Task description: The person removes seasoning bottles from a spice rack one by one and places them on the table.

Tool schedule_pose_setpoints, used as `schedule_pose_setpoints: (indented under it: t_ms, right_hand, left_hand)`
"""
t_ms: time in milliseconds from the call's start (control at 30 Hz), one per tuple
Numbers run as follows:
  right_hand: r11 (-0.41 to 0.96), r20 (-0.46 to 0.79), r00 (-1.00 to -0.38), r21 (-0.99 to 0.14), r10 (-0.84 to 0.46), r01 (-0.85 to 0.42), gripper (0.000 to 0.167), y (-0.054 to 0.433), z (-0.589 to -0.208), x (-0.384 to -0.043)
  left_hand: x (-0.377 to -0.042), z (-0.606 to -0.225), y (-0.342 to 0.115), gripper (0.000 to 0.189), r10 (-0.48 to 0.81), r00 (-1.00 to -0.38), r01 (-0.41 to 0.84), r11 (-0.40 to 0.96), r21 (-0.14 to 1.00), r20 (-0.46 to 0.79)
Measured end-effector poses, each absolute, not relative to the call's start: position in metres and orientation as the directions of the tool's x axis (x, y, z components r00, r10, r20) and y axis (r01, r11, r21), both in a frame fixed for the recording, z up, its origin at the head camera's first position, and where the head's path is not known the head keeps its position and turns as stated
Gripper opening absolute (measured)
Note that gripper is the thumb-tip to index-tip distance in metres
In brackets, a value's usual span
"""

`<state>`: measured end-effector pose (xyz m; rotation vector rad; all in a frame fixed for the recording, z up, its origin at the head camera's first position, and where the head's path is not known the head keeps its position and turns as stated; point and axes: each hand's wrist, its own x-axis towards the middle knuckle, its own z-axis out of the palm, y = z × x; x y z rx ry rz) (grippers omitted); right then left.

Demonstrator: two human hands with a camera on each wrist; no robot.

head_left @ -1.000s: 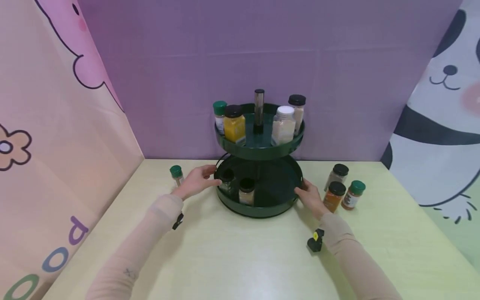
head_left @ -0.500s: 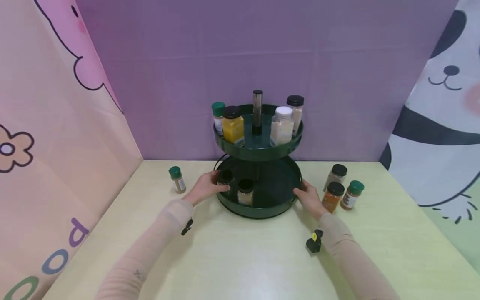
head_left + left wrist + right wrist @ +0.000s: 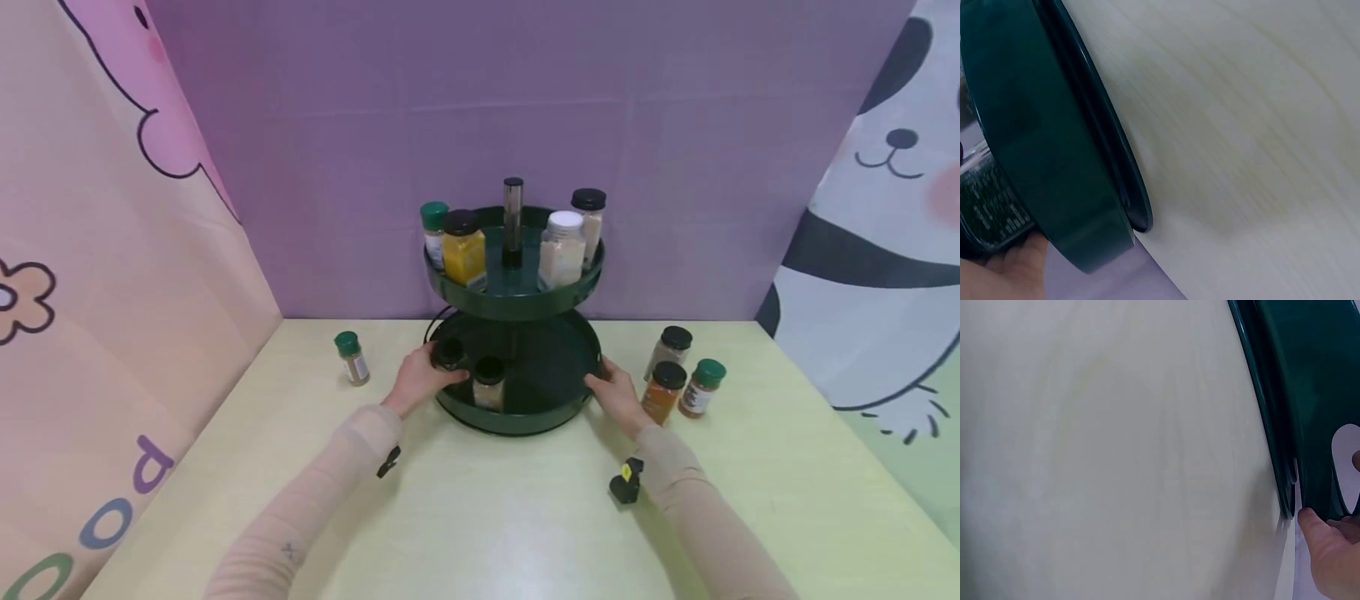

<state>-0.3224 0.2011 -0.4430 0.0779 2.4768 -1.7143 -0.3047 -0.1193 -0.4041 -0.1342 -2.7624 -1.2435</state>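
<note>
A dark green two-tier turntable rack (image 3: 517,421) stands at the middle back of the table. On its lower tier, at the left, my left hand (image 3: 417,382) grips a spice jar (image 3: 450,354) with a black lid, thumb in front and fingers behind. The left wrist view shows this jar's printed side (image 3: 994,203) just inside the tray wall, fingers against it. A second black-lidded spice jar (image 3: 489,390) stands right beside it on the tier. My right hand (image 3: 617,397) holds the lower tray's right rim; its fingers (image 3: 1319,534) are by an oval cutout in the wall.
The upper tier (image 3: 513,307) bears several jars, among them a yellow one (image 3: 464,257) and a white-lidded one (image 3: 562,257). A green-capped jar (image 3: 352,360) stands at the table's left. Close to my right hand stand an orange jar (image 3: 662,396), another green-capped jar (image 3: 701,392) and a black-lidded jar (image 3: 670,350).
My left hand has moved right from the lower tray's left rim onto the black-lidded jar and closed around it. My right hand has stayed on the rim.
</note>
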Motion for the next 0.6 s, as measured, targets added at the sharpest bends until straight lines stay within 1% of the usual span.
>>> schedule_pose_setpoints:
  t_ms: [133,300,600]
  right_hand:
    - [0.35,-0.122,-0.991,-0.931,-0.044,0.099,0.062,0.2009,-0.4433,-0.3229]
    - [0.347,-0.129,-0.991,-0.931,-0.028,0.111,0.062,0.2005,-0.4418,-0.3226]
    - [0.393,-0.133,-0.991,-0.913,-0.027,0.112,0.063,0.1999,-0.4397,-0.3198]
  left_hand:
    - [-0.3039,-0.403,-0.117,0.058,0.001,-0.989,0.11,0.667,0.737,0.147]
    - [-0.3034,-0.4011,-0.1155,0.052,0.0,-0.988,0.116,0.666,0.737,0.155]
    - [-0.304,-0.4027,-0.1154,0.051,0.005,-0.986,0.125,0.673,0.729,0.165]
